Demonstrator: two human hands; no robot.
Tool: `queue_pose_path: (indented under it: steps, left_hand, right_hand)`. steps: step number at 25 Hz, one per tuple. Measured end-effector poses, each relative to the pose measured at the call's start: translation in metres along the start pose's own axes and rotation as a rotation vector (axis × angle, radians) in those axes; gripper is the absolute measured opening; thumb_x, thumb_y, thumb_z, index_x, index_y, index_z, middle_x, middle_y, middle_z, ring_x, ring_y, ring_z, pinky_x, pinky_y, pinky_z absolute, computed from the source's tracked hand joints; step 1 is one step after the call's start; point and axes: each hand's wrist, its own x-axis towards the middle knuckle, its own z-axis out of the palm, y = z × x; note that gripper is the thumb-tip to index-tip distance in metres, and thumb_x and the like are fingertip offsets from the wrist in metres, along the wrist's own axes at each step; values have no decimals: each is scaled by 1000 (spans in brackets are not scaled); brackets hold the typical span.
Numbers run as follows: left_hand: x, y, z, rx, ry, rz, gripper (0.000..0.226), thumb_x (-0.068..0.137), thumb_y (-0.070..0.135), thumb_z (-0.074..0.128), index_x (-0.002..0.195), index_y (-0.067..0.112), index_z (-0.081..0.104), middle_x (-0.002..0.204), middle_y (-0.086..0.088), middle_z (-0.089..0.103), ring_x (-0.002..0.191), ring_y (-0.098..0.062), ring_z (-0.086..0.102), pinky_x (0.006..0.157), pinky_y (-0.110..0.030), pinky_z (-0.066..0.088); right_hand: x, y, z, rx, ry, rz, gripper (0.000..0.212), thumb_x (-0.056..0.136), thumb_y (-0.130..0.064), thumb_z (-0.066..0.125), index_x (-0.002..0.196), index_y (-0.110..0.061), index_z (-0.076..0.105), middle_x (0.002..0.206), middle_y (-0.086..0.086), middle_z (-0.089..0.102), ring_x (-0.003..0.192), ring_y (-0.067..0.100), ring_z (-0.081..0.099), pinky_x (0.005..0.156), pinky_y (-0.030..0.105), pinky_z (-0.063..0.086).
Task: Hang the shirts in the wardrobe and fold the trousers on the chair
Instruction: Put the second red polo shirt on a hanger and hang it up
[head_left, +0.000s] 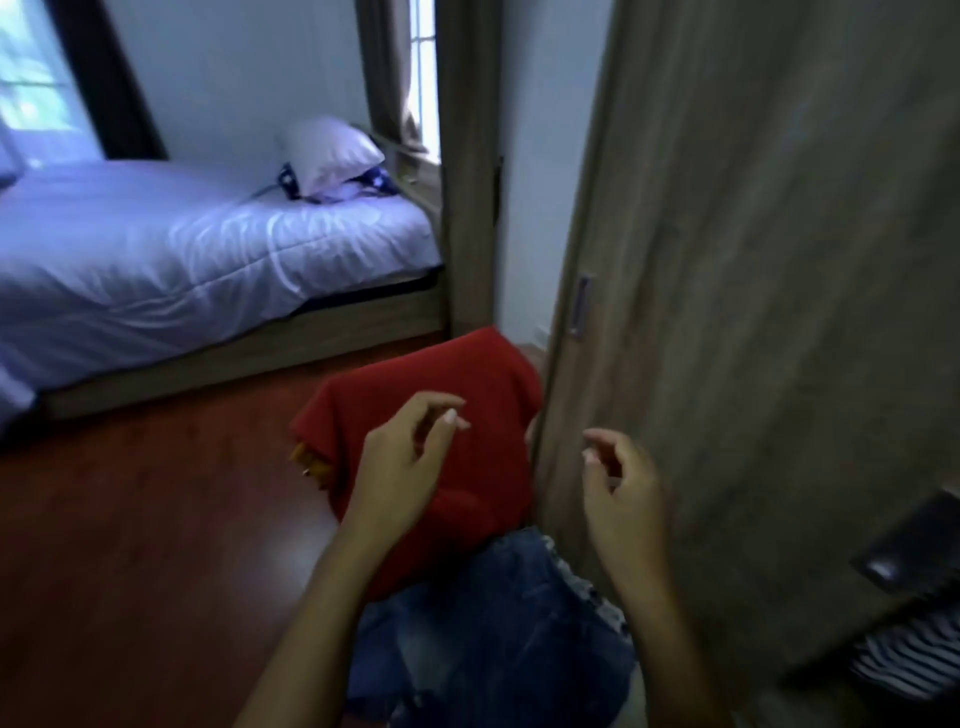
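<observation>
**Empty hands over the clothes pile**

A red shirt (431, 457) lies draped under the left hand (400, 467), with blue jeans (488, 634) below both wrists. Both hands hold nothing, fingers loosely curled. The right hand (623, 493) hovers before the wardrobe door (753, 312). A bed (182, 249) stands beyond the left hand.

Reddish wooden floor (130, 545), bed (182, 249) standing on it, pillow (332, 153) on the bed

A red shirt (441, 415) lies over blue denim trousers (493, 634). The floor (130, 571) is reddish-brown wood, the bed (182, 249) white. A black-and-white striped garment (904, 660) shows at near right.
</observation>
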Motion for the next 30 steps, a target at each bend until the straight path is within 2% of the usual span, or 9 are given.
queue_pose_path:
  steps: [5, 9, 12, 14, 16, 20, 22, 25, 30]
  left_hand:
    - [21, -80, -24, 121, 153, -307, 16, 94, 16, 53, 99, 26, 65, 84, 15, 70, 79, 3, 64, 66, -16, 46]
    - [63, -121, -25, 273, 332, -443, 19, 92, 15, 54, 109, 16, 64, 106, -1, 65, 93, -12, 61, 75, -18, 41]
    - [86, -147, -27, 370, 415, -691, 50, 93, 31, 55, 135, 6, 45, 135, -19, 46, 121, -31, 48, 97, -34, 38]
    - [98, -165, -30, 380, 371, -950, 77, 91, 50, 48, 146, 2, 24, 146, -26, 33, 134, -40, 34, 109, -44, 29]
    - [105, -178, -32, 409, 348, -1103, 86, 89, 64, 36, 144, -1, 25, 144, -28, 36, 132, -43, 35, 110, -50, 29]
    - [113, -187, -33, 400, 373, -1146, 77, 92, 62, 30, 126, -3, 51, 128, -28, 53, 117, -42, 51, 100, -47, 41]
    - [113, -188, -34, 385, 401, -1126, 67, 92, 59, 34, 122, 2, 54, 124, -25, 56, 112, -41, 54, 97, -47, 44]
    - [110, -189, -32, 304, 401, -1148, 60, 93, 58, 32, 123, 9, 48, 126, -22, 53, 111, -39, 53, 95, -49, 45]
    - [103, -191, -38, 287, 221, -1185, 68, 95, 59, 22, 126, 4, 46, 121, -24, 55, 104, -40, 58, 95, -50, 47]
  right_hand:
    - [48, 29, 83, -23, -197, 59, 20, 93, -9, 51, 106, -18, 63, 96, -2, 62, 79, -2, 54, 62, 6, 37]
    - [95, 72, 134, -32, -246, 185, 19, 92, -15, 51, 108, -20, 61, 104, 4, 62, 87, 19, 63, 73, 34, 54]
    - [142, 103, 161, 83, -233, 391, 21, 92, -17, 52, 113, -19, 55, 111, 8, 59, 66, 20, 64, 49, 31, 52]
    - [179, 115, 174, 132, -172, 537, 23, 93, -19, 53, 116, -14, 52, 107, 7, 57, 70, 20, 59, 48, 25, 44]
    - [209, 126, 185, 147, -117, 648, 21, 92, -27, 55, 109, -15, 51, 92, 7, 55, 79, 20, 54, 49, 20, 39]
    - [237, 154, 204, 386, -192, 988, 49, 88, -48, 57, 123, -13, 55, 106, -1, 60, 90, 23, 62, 66, 28, 45]
    - [239, 154, 204, 499, -232, 1055, 44, 88, -49, 58, 117, -15, 57, 103, 2, 63, 81, 19, 59, 62, 30, 50]
    - [235, 148, 201, 524, -236, 1120, 53, 83, -49, 64, 126, -20, 52, 114, -3, 52, 90, 17, 49, 89, 37, 40]
    - [228, 139, 190, 552, -77, 900, 36, 81, -28, 72, 113, -11, 66, 105, 5, 69, 93, 21, 65, 81, 36, 54]
